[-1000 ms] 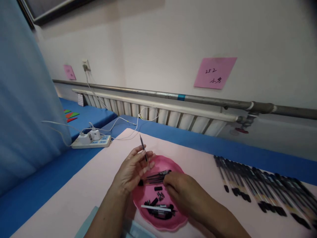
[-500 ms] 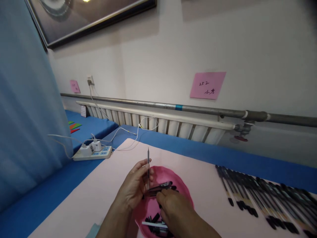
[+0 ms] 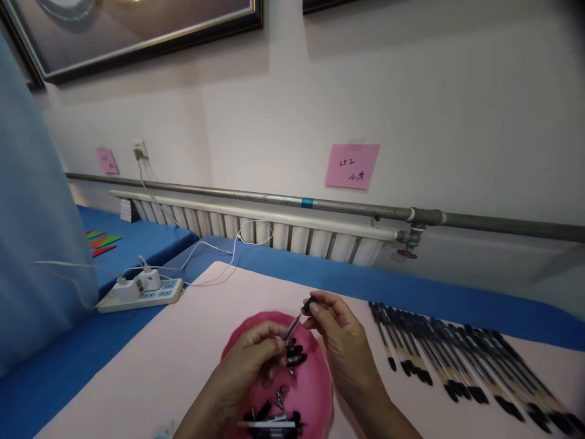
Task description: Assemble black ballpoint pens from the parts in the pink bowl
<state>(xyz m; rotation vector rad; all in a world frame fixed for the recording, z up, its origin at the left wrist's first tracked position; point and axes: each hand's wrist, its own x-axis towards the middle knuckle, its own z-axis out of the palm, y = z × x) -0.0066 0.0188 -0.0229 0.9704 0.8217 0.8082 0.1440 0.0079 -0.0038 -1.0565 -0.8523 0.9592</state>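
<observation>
My left hand (image 3: pixel 249 360) is closed around a slim pen (image 3: pixel 291 328), whose tip slants up to the right. In my right hand (image 3: pixel 342 341) a small black pen cap (image 3: pixel 308 304) is pinched between thumb and fingertips, right at the pen's tip; whether the two touch I cannot tell. Both hands are over a pink scalloped bowl (image 3: pixel 315 396). Inside it lie black pen caps (image 3: pixel 296 355), small silvery cone tips (image 3: pixel 280 399) and a pile of dark pen parts with a white stick (image 3: pixel 269 424) across it. My left hand and forearm hide part of the bowl.
Right of the bowl, several black pens (image 3: pixel 439 347) lie in a slanting row on the pink sheet (image 3: pixel 183 341). A power strip (image 3: pixel 141 296) with plugged chargers and white cables sits at the left. Behind the blue surface runs a radiator (image 3: pixel 283 235) under a pipe (image 3: pixel 247 194).
My right hand has risen out of the bowl with a black cap and come up to the pen. The pen has tilted from upright towards the right. The view has shifted rightward.
</observation>
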